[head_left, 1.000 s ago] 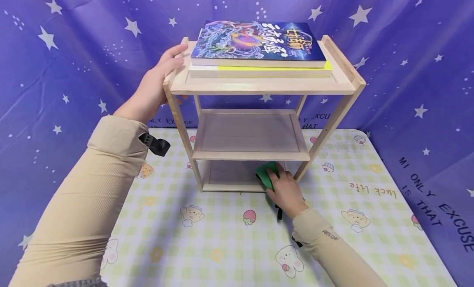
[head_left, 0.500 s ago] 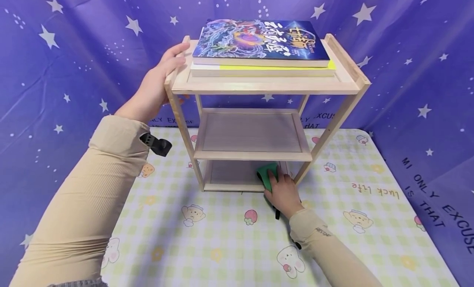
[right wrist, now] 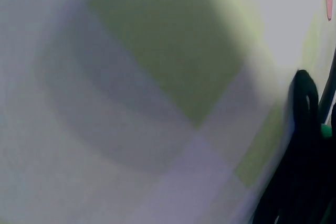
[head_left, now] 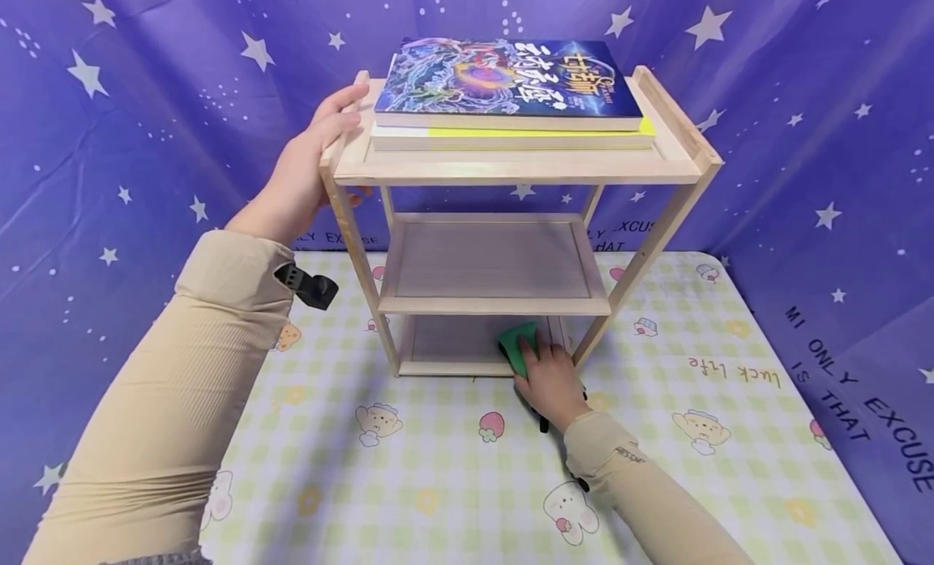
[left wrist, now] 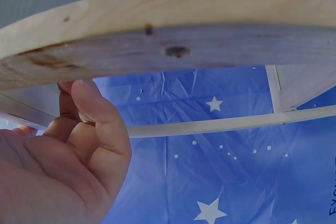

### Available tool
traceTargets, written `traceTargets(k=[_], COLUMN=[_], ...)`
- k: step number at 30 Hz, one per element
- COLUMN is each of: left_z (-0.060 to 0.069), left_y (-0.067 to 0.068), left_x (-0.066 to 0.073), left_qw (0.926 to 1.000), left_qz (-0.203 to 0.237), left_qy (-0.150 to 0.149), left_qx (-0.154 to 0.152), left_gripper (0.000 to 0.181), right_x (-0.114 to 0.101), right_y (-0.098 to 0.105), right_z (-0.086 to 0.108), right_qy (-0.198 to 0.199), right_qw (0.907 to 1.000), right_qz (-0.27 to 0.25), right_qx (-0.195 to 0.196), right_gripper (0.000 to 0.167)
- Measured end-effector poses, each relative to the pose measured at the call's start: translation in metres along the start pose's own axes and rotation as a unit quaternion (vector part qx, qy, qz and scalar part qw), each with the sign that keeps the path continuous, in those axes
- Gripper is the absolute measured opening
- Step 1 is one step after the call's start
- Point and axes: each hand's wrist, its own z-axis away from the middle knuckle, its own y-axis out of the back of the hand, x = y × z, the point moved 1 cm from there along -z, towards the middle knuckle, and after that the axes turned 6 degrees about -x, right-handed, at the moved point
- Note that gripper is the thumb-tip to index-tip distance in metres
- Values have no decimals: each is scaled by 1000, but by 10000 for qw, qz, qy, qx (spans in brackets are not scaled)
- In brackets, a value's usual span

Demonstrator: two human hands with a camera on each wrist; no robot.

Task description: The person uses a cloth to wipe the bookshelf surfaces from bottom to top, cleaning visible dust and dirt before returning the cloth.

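Observation:
A three-tier light wooden shelf rack [head_left: 496,306] stands upright on the table. My left hand [head_left: 302,164] grips the left side of its top tier. In the left wrist view, curled fingers of the left hand [left wrist: 89,150] reach under the wooden side board [left wrist: 210,11]. At the right part of the bottom tier [head_left: 452,342], my right hand [head_left: 553,383] holds a green cloth [head_left: 518,346] down against the board. The right wrist view is blurred and dark; only a scrap of the green cloth [right wrist: 326,130] shows at its right edge.
Two stacked books lie on the top tier, a blue illustrated book [head_left: 511,79] over a yellow-and-white one [head_left: 540,139]. The middle tier [head_left: 492,261] sits above the right hand. A green checked tablecloth [head_left: 438,468] covers the table; purple starry curtains [head_left: 824,143] surround it.
My right hand, with the green cloth, has shifted slightly left along the bottom tier. The left hand keeps its grip on the rack, and the books stay put.

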Motion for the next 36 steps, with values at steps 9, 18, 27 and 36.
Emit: traceTargets(k=[9, 18, 27, 36], left_z=[-1, -1, -2, -3], left_y=[-1, -1, -1, -1], left_x=[0, -2, -3, -5], left_qw=[10000, 9999, 9992, 9990], left_qz=[50, 112, 314, 362], left_qy=[-2, -119, -231, -253], left_qx=[6, 1, -1, 29], left_gripper=[46, 46, 44, 44], right_x=[-7, -15, -27, -44], right_y=[-3, -1, -6, -7], right_z=[-3, -5, -13, -23], right_qy=[46, 166, 399, 494], right_qw=[9999, 9988, 9976, 9965], right_qz=[-60, -327, -531, -511], right_qx=[-116, -325, -217, -447], right_gripper=[59, 57, 53, 54])
